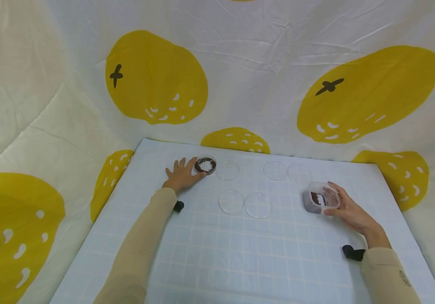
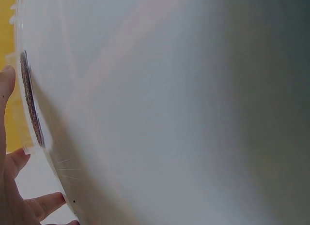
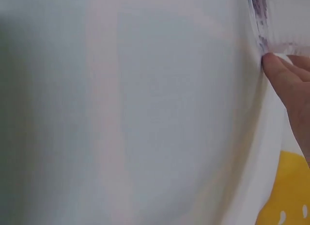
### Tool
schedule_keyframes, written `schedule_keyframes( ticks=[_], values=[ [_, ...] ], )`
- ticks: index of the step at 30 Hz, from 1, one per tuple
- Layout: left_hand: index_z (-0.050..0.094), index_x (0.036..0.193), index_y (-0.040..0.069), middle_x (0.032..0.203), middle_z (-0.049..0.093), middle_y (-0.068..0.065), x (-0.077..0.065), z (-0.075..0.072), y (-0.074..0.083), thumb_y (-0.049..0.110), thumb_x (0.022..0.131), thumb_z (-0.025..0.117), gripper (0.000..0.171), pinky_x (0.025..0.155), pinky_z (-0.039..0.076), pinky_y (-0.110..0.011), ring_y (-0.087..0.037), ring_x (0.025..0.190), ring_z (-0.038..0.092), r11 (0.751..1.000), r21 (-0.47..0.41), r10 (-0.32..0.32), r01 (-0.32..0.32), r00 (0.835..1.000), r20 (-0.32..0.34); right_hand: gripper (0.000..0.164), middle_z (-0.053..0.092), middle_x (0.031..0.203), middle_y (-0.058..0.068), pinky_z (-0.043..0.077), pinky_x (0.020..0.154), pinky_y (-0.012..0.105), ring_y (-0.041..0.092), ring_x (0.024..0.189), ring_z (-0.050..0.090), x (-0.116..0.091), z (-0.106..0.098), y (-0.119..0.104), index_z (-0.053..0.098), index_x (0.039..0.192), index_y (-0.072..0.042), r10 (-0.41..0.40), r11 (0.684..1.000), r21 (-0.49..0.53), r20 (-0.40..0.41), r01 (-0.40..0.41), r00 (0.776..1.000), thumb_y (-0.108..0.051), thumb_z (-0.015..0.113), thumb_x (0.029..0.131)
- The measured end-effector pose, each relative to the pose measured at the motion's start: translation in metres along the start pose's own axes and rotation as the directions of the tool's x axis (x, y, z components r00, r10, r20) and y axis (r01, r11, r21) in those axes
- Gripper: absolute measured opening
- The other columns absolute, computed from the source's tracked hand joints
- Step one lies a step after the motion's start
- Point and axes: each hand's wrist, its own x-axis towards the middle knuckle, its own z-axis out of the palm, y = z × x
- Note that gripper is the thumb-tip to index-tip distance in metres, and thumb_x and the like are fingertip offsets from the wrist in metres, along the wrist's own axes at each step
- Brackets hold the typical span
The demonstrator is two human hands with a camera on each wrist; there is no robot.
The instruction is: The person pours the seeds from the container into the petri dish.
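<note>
At the back left of the table, my left hand (image 1: 182, 176) spans a clear round dish (image 1: 211, 173), thumb and forefinger against its sides and the other fingers spread. Dark brown granules with a white patch in the middle fill the dish. In the left wrist view, the dish (image 2: 31, 99) shows edge-on between thumb and finger. On the right, my right hand (image 1: 348, 209) grips a clear square plastic container (image 1: 309, 202) with dark and white contents. Only a corner of the container (image 3: 261, 22) enters the right wrist view, touched by a fingertip.
Several clear round dishes or lids lie flat between the hands: one (image 1: 228, 170) beside the filled dish, a pair (image 1: 275, 171) farther right, and another pair (image 1: 231, 202) nearer me. A pale blue checked cloth (image 1: 270, 261) covers the table. A fruit-printed curtain (image 1: 247, 84) hangs behind.
</note>
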Motion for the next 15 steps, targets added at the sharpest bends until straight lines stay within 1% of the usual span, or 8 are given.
schedule_keyframes(
  ticks=[2,4,6,9,11,15],
  values=[
    [0.015,0.161,0.031,0.164,0.009,-0.023,0.001,0.001,-0.001,0.077,0.090,0.046,0.090,0.105,-0.002,-0.078,-0.051,0.147,0.000,1.000,0.000,-0.003,0.003,1.000,0.003,0.108,-0.021,0.165,0.009,-0.005,0.106,0.072,0.034,0.145,-0.028,-0.001,0.000,-0.001,0.000,0.161,-0.034,0.007,1.000,-0.016,-0.018,-0.007,1.000,-0.003,0.074,0.089],
    [0.015,0.161,0.031,0.164,0.009,-0.023,0.002,0.001,-0.001,0.077,0.090,0.046,0.090,0.105,-0.002,-0.078,-0.051,0.147,0.000,1.000,-0.001,-0.003,0.003,1.000,0.003,0.107,-0.025,0.164,0.006,-0.006,0.106,0.072,0.031,0.144,-0.029,-0.003,0.002,-0.005,-0.001,0.161,-0.032,0.000,1.000,-0.027,-0.034,-0.001,0.999,-0.005,0.073,0.090],
    [0.015,0.161,0.031,0.164,0.009,-0.022,0.002,0.001,-0.001,0.077,0.090,0.046,0.090,0.105,-0.002,-0.078,-0.051,0.147,-0.001,1.000,-0.001,-0.003,0.003,1.000,0.004,0.104,-0.020,0.165,0.007,-0.003,0.107,0.071,0.032,0.146,-0.025,-0.004,0.004,-0.011,-0.003,0.162,-0.029,-0.007,0.998,-0.055,-0.060,0.003,0.998,-0.009,0.072,0.092],
    [0.015,0.161,0.030,0.164,0.008,-0.023,0.001,0.001,-0.001,0.077,0.090,0.045,0.090,0.104,-0.003,-0.078,-0.052,0.147,-0.001,1.000,-0.003,0.000,0.000,1.000,0.004,0.098,-0.007,0.167,0.013,0.002,0.110,0.068,0.035,0.149,-0.013,-0.006,0.006,-0.021,-0.003,0.162,-0.023,-0.017,0.995,-0.103,-0.106,0.006,0.994,-0.017,0.070,0.096],
    [0.014,0.161,0.030,0.164,0.008,-0.023,0.001,0.001,-0.001,0.077,0.090,0.045,0.090,0.104,-0.003,-0.079,-0.052,0.147,-0.001,1.000,-0.002,0.001,-0.001,1.000,0.005,0.096,0.000,0.167,0.015,0.006,0.112,0.066,0.038,0.150,-0.005,-0.005,0.007,-0.027,-0.003,0.162,-0.020,-0.015,0.990,-0.140,-0.149,-0.006,0.989,-0.024,0.069,0.097],
    [0.015,0.161,0.031,0.164,0.008,-0.023,0.001,0.001,-0.001,0.076,0.091,0.045,0.090,0.104,-0.003,-0.079,-0.052,0.147,-0.001,1.000,-0.001,0.000,0.000,1.000,0.002,0.095,0.007,0.166,0.017,0.010,0.113,0.063,0.042,0.149,0.004,-0.003,0.009,-0.036,0.001,0.162,-0.015,-0.030,0.979,-0.205,-0.209,-0.014,0.977,-0.033,0.068,0.097]
  ],
)
